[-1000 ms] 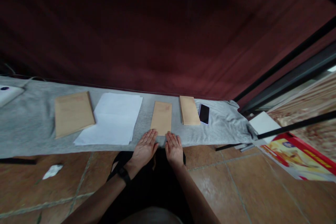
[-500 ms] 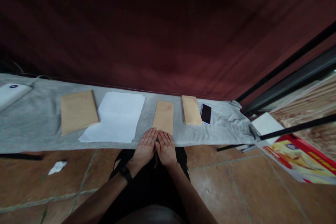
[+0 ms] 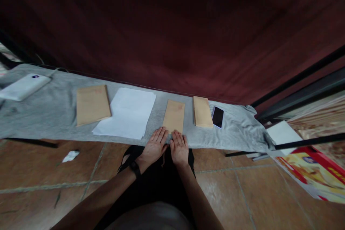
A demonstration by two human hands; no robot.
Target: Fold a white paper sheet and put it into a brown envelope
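Note:
A tan paper envelope (image 3: 174, 114) lies flat on the grey cloth of the narrow table, its near end under my fingers. My left hand (image 3: 155, 145) rests palm down at its near left corner, fingers stretched out. Beside it, my right hand (image 3: 179, 148) lies palm down at the near right corner, fingers also extended. A small gap separates the two hands. To the left is a pile of white paper sheets (image 3: 129, 113). On the right sits a stack of similar tan envelopes (image 3: 202, 112).
Left of the paper lies a larger tan envelope stack (image 3: 93, 105), overlapping the sheets' edge. A white device (image 3: 25, 87) with a cable is at the far left. A phone (image 3: 217, 117) lies right of the envelopes. A red and yellow box (image 3: 315, 172) stands below the table's right end.
My hands have moved slightly apart at the envelope's near edge. The whole view has shifted and tilted a little, showing more of the table's left end.

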